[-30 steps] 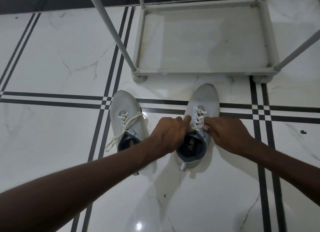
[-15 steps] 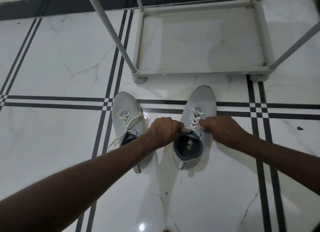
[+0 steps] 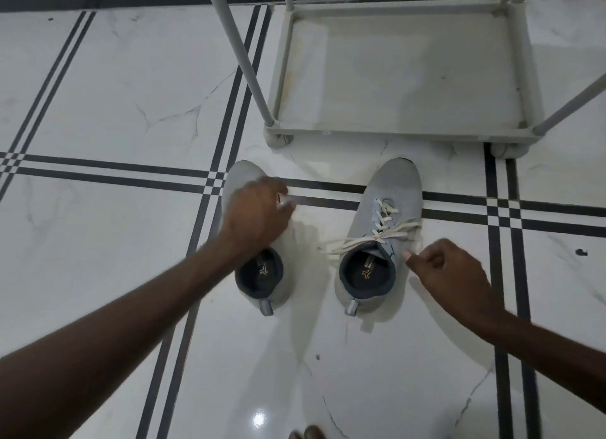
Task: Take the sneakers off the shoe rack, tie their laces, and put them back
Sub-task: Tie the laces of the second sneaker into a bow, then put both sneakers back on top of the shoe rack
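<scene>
Both sneakers are off the shoe rack point(image 3: 396, 133) and stand on the floor point(image 3: 98, 117) just in front of its lowest shelf, toes pointing toward it. The right sneaker point(image 3: 382, 232) has its laces point(image 3: 370, 238) drawn into what looks to me like a bow, with loops and ends spread to either side across the tongue, so I judge that one tied. The left sneaker point(image 3: 259, 258) sits a little further from the rack's front rail than its mate, to the left of it with a strip of bare floor between them; its lacing is hidden under my hand, so I cannot tell whether it is tied, and I judge it is the one left to do. After that both still have to go back on the rack, whose bottom shelf holds nothing. My left hand point(image 3: 257, 214) lies over the front of the left sneaker, fingers partly spread and curled down onto it; it is blurred, and I cannot tell whether it pinches a lace. My right hand point(image 3: 442, 269) hangs loosely curled just beside the right sneaker's collar, on the side away from the left sneaker, holding nothing that I can see, near the lace end but apart from it.
</scene>
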A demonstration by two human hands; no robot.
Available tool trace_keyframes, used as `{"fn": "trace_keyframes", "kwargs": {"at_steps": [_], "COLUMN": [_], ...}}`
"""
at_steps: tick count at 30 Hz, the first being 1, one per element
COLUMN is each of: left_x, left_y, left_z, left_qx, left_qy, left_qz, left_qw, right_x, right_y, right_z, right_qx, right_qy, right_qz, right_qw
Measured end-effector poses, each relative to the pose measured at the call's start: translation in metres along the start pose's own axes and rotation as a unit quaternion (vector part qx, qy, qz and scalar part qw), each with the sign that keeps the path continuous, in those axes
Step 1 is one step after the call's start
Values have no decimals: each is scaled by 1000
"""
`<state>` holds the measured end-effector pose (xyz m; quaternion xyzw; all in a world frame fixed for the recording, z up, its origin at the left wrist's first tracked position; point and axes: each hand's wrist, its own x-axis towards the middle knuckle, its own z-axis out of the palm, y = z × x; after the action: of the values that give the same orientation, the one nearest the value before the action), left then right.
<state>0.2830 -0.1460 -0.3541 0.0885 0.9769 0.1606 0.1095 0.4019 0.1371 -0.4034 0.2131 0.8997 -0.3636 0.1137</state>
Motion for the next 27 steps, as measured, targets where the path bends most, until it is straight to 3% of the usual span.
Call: {"fn": "trace_keyframes", "kwargs": {"at_steps": [1,3,5,7,8,12,15,22,27], "left_x": [-3,-14,-30,-47,-54,-70,-75,-83,-94], "left_y": [-14,-41,-62,-81,-89,-92,-82,-74,-71], "left_z": [-7,-19,-22,-15,-8,25,37,42,-6], "left_qx": [11,-44,-188,-268,-280,-267,-283,-288,-305], "left_qy": [-3,-77,-212,-305,-314,-199,-131,-106,-108], "left_qz": [-53,-173,-250,-254,-249,-250,-256,-230,-227], "left_qw": [999,981,926,878,872,909,915,924,919], "right_x": [-2,3,11,18,20,28,31,29,10], "right_y": [0,-2,-9,-16,-19,-33,-48,-72,-104], "right_z": [4,13,20,28,32,42,46,60,35], "right_qx": [19,75,150,170,155,45,24,-43,-75], "right_qy": [-48,-120,-164,-175,-173,-170,-177,-178,-192], "right_qz": [57,117,147,139,125,74,43,-30,-45], "right_qw": [997,983,964,960,965,982,983,983,977]}}
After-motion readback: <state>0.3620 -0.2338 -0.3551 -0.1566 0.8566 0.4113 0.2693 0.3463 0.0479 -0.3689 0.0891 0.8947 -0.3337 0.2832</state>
